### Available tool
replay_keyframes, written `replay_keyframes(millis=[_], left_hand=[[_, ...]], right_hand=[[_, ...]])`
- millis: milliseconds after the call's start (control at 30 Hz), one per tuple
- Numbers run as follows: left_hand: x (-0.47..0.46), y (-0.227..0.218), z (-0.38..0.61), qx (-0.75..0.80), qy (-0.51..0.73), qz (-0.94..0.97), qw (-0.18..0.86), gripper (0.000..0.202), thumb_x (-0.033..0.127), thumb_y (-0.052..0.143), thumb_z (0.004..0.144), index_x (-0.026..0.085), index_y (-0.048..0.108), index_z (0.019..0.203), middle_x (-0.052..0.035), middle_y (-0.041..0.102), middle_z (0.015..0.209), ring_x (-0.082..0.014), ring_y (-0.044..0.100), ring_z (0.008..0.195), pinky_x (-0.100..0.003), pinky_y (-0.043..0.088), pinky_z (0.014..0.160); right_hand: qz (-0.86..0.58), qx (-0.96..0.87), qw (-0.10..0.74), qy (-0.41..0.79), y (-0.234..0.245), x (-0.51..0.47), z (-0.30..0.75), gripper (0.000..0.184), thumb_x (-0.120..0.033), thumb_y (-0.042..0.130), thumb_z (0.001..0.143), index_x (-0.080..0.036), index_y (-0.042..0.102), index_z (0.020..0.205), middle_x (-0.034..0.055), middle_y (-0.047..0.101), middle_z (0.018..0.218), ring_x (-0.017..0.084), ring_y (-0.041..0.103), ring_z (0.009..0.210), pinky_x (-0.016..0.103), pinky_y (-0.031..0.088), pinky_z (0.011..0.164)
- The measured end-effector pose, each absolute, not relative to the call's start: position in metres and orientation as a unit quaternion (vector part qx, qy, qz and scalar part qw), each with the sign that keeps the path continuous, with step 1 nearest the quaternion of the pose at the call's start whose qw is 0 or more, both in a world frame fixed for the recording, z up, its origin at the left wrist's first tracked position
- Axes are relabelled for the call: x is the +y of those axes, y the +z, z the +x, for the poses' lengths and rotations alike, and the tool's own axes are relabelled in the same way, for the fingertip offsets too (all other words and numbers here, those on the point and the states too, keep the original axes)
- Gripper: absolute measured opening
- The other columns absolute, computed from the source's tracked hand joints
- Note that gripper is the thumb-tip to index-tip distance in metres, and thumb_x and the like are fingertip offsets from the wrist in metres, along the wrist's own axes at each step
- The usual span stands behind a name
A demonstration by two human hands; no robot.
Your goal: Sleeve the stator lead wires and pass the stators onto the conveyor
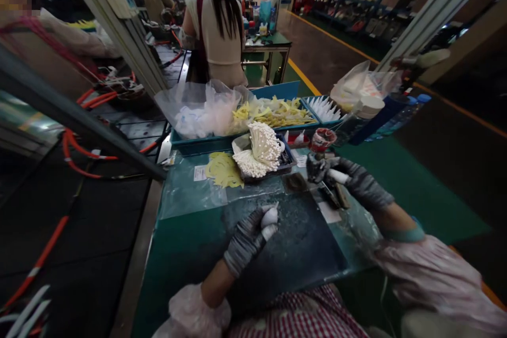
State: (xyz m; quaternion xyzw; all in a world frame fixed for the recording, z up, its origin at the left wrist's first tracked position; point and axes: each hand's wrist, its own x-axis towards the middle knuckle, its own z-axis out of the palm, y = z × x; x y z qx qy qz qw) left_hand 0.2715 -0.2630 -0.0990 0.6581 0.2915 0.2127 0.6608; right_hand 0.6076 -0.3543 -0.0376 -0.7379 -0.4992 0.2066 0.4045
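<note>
A: Just ahead of the hands, a bundle of white-tipped sticks (259,156) is kept in reach. The left hand (247,237)?

B: Clenched on a small white piece (270,222). A white handle (337,176) is gripped by the right hand (352,182), over the dark mat (301,243).

Left hand (249,235), grey-gloved, lower centre of frame, fingers curled closed. Right hand (348,182), gloved, right of centre, reaching forward, fingers pinched shut.

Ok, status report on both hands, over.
Left hand gripping small white pieces over the dark mat. Right hand holding a white stick by the red pot. Nothing between them.
</note>
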Motion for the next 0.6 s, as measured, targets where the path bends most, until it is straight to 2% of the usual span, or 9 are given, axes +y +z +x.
replay_keyframes(millis=[67,167,300,467,600], left_hand=[[-0.268,-0.090,0.272,0.276,0.213,0.692,0.632,0.045,0.046,0.072,0.095,0.025,0.077,0.134,-0.0079,0.081,0.129,-0.0312,0.076,0.120,-0.046,0.059,0.113],[-0.274,-0.081,0.272,0.281,0.225,0.712,0.603,0.044,0.046,0.072,0.095,0.024,0.077,0.133,-0.0080,0.082,0.127,-0.0314,0.077,0.118,-0.046,0.061,0.110],[-0.275,-0.075,0.266,0.297,0.252,0.715,0.580,0.040,0.044,0.068,0.099,0.023,0.076,0.131,-0.0075,0.083,0.123,-0.0285,0.079,0.112,-0.042,0.064,0.107],[-0.273,-0.072,0.256,0.345,0.214,0.772,0.489,0.038,0.040,0.069,0.100,0.025,0.075,0.135,-0.0078,0.083,0.126,-0.0310,0.080,0.114,-0.047,0.066,0.105],[-0.272,-0.076,0.256,0.364,0.178,0.807,0.429,0.036,0.039,0.069,0.102,0.026,0.074,0.135,-0.0067,0.083,0.124,-0.0302,0.081,0.112,-0.046,0.067,0.103]], right_hand=[[-0.694,-0.462,0.461,0.304,-0.032,-0.354,0.576,0.032,-0.054,0.079,0.087,-0.026,0.081,0.102,0.0065,0.083,0.102,0.030,0.075,0.098,0.044,0.062,0.093],[-0.642,-0.443,0.499,0.377,-0.032,-0.346,0.535,0.028,-0.053,0.085,0.083,-0.027,0.081,0.093,0.0041,0.081,0.098,0.029,0.073,0.099,0.046,0.060,0.099],[-0.608,-0.458,0.491,0.424,-0.039,-0.334,0.510,0.029,-0.054,0.087,0.082,-0.028,0.081,0.093,0.0037,0.080,0.097,0.029,0.072,0.100,0.047,0.058,0.100],[-0.595,-0.421,0.506,0.461,-0.051,-0.326,0.499,0.032,-0.052,0.092,0.077,-0.027,0.081,0.094,0.0022,0.079,0.095,0.027,0.071,0.096,0.042,0.058,0.096],[-0.591,-0.424,0.491,0.479,-0.060,-0.327,0.491,0.027,-0.049,0.087,0.082,-0.027,0.081,0.095,0.0022,0.081,0.098,0.026,0.072,0.096,0.043,0.057,0.099]])
